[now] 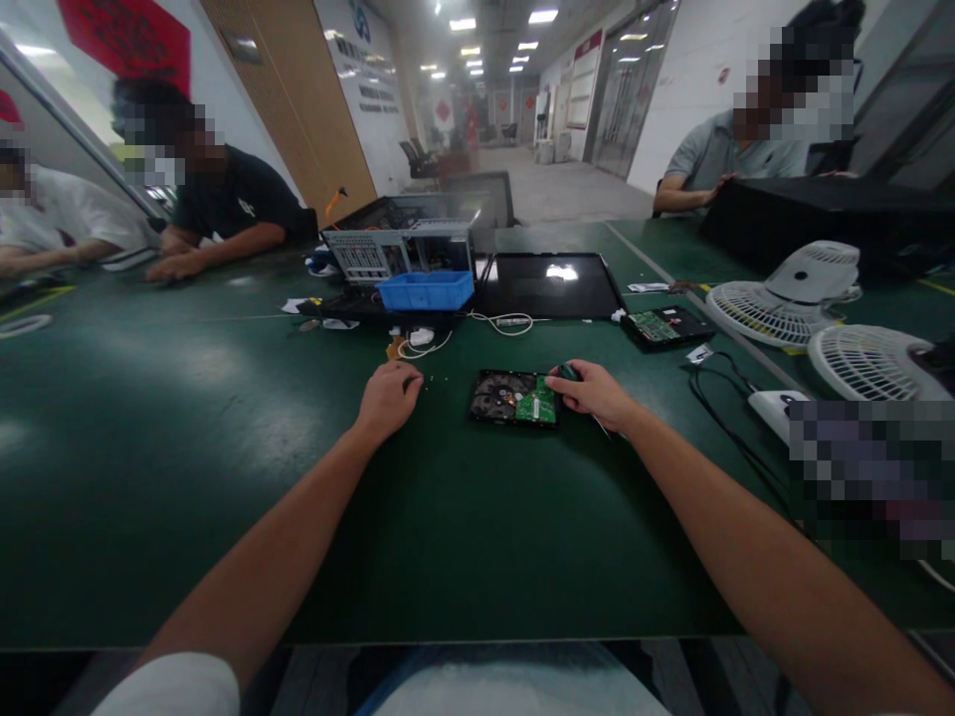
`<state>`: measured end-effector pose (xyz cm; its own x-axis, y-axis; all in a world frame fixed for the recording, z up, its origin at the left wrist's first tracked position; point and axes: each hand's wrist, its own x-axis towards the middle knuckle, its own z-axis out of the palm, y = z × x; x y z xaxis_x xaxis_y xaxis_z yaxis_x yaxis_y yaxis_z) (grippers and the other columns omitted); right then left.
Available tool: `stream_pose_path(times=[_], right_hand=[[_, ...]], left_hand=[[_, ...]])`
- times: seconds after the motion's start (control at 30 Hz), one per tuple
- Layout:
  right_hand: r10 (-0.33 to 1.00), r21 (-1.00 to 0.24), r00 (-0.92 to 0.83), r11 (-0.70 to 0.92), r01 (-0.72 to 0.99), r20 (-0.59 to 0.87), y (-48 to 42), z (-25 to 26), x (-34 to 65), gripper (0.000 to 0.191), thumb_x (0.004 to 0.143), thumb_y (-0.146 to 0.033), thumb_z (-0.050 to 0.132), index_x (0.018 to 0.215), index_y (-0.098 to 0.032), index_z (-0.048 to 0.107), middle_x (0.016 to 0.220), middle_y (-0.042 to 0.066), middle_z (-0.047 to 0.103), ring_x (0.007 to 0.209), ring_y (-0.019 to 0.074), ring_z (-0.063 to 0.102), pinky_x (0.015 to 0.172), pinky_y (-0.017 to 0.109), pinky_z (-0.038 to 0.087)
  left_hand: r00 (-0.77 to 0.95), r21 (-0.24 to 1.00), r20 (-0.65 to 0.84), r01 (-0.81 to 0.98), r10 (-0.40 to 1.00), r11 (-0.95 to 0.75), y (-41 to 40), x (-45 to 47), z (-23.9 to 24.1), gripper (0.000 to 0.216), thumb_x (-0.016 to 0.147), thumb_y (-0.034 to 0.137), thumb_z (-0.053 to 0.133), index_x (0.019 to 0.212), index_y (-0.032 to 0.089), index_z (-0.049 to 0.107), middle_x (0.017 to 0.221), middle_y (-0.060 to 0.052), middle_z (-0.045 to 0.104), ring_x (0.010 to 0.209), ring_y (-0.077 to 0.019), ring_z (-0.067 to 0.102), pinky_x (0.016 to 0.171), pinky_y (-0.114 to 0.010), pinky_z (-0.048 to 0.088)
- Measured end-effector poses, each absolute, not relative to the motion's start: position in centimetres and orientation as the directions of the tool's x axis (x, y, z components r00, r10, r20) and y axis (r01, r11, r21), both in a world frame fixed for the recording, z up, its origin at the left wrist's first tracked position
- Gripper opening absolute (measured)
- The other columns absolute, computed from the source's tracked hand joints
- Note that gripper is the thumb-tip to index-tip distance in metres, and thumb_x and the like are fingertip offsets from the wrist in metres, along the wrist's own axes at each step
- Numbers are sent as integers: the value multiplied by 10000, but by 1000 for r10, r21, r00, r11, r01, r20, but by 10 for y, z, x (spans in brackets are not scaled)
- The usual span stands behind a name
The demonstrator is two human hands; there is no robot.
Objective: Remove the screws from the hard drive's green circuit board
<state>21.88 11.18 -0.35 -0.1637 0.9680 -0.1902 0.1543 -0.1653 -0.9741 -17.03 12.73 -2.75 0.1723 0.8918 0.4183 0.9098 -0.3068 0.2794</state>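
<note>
A hard drive [493,400] lies flat on the green table with its green circuit board facing up. At its right edge, my right hand [597,396] is closed around a screwdriver [570,372]; the dark handle shows above the fingers and the thin shaft sticks out below the palm. The thumb and index finger reach over the board's corner. To the left of the drive, my left hand [389,400] rests on the table with its fingers curled together; whatever they may hold is hidden. Several tiny screws [432,379] are scattered just right of that hand.
Behind the drive stand a blue bin [427,290], an opened computer case [373,257] and a black panel [552,283]. A second drive [667,326] lies right, near white fans [768,298] and a power strip [776,410]. Other people sit around the table.
</note>
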Motion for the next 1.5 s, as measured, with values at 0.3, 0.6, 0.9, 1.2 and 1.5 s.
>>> stream_pose_path(times=[0.3, 0.6, 0.9, 1.2, 1.5], right_hand=[[967, -970, -155, -175, 166, -201, 112, -2, 218, 267, 858, -289, 783, 1040, -157, 639, 558, -63, 505, 465, 64, 440, 399, 144, 287], [969, -968, -150, -165, 190, -195, 112, -2, 218, 230, 883, -280, 760, 1037, -159, 640, 553, -60, 502, 466, 65, 441, 400, 142, 293], [968, -970, -154, -170, 174, -198, 112, -2, 218, 256, 867, -292, 773, 1037, -160, 634, 557, -63, 508, 462, 62, 438, 397, 142, 288], [971, -970, -145, -161, 183, -188, 110, 2, 216, 252, 858, -294, 786, 1014, -163, 637, 558, -63, 504, 452, 61, 426, 385, 147, 282], [971, -972, -153, -154, 179, -182, 113, -3, 218, 253, 867, -297, 778, 1029, -164, 637, 561, -64, 504, 452, 62, 433, 388, 149, 285]], left_hand=[[245, 258, 376, 899, 894, -354, 124, -162, -28, 241, 974, 315, 557, 1006, 183, 755, 1080, -120, 710, 1063, -289, 636, 995, -438, 507], [229, 231, 371, 916, 900, -328, 126, -160, -30, 199, 965, 307, 594, 961, 200, 762, 1056, -115, 707, 1052, -295, 632, 994, -443, 505], [163, 260, 344, 930, 925, -260, 132, -163, -31, 286, 994, 317, 554, 1164, 209, 758, 1153, -117, 720, 1113, -300, 635, 1007, -428, 506], [178, 230, 274, 942, 945, -244, 136, -163, -36, 364, 1004, 335, 524, 1258, 195, 745, 1180, -147, 715, 1130, -326, 638, 1016, -468, 510], [156, 268, 326, 930, 932, -250, 141, -158, -34, 325, 1015, 292, 491, 1144, 219, 780, 1150, -118, 735, 1121, -298, 648, 1037, -436, 501]])
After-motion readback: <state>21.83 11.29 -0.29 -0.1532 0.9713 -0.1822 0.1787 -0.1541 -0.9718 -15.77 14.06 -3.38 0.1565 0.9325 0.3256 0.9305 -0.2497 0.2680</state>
